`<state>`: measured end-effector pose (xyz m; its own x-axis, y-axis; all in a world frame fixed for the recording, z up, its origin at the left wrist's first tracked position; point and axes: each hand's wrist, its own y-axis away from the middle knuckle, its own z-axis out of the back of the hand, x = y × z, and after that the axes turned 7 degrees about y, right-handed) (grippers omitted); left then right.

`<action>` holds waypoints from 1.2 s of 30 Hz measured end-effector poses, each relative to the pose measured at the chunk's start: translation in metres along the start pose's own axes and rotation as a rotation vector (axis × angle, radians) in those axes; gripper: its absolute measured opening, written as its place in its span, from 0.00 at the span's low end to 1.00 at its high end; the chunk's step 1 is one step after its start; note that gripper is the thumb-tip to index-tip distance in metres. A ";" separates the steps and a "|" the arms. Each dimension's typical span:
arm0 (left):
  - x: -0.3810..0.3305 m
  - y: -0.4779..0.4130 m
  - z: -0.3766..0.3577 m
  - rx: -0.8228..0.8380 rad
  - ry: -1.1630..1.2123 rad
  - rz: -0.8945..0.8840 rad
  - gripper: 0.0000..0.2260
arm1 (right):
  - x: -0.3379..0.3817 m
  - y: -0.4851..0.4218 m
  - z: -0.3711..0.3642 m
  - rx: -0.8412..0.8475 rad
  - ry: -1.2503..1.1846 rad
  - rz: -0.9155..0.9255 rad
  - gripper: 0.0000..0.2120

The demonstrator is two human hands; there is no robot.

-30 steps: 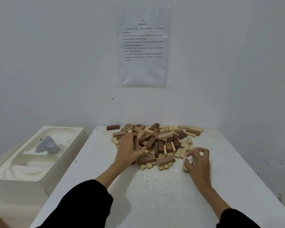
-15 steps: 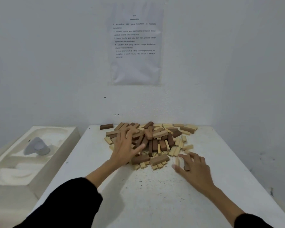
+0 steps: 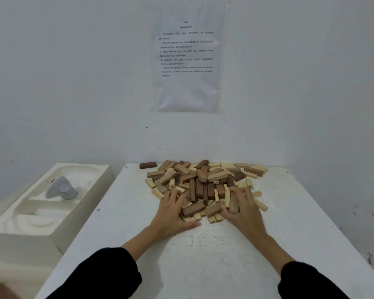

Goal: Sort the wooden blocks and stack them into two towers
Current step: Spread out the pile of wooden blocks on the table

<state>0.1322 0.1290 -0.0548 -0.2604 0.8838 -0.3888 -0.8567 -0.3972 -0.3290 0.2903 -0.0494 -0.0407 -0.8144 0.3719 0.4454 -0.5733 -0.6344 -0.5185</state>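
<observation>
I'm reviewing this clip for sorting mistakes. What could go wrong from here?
1. The pile mixes dark and pale blocks closely, so the right hand, fingers curled around a brown block, may drag pale neighbours along.
2. The dark block lying apart at the table's far edge could be overlooked.

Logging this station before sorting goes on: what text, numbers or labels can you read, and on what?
Paper sheet on the wall: five numbered lines under a heading; too blurred to quote reliably.
Pile of wooden blocks: tiny dark marks on a few block ends, unreadable.
White tray: none.
</observation>
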 end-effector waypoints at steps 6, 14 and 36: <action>0.006 -0.004 -0.003 0.027 0.006 0.000 0.37 | 0.036 -0.075 -0.013 0.027 -0.037 -0.061 0.26; 0.010 -0.008 -0.002 -0.013 -0.029 -0.048 0.34 | 0.026 -0.077 -0.022 0.135 -0.023 0.003 0.29; 0.001 -0.003 0.012 0.120 -0.185 -0.325 0.25 | -0.001 0.014 -0.024 0.078 0.306 0.131 0.15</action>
<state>0.1287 0.1337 -0.0435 -0.0331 0.9927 -0.1161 -0.9509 -0.0670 -0.3021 0.2811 -0.0419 -0.0659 -0.8768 0.4624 0.1323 -0.4627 -0.7360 -0.4942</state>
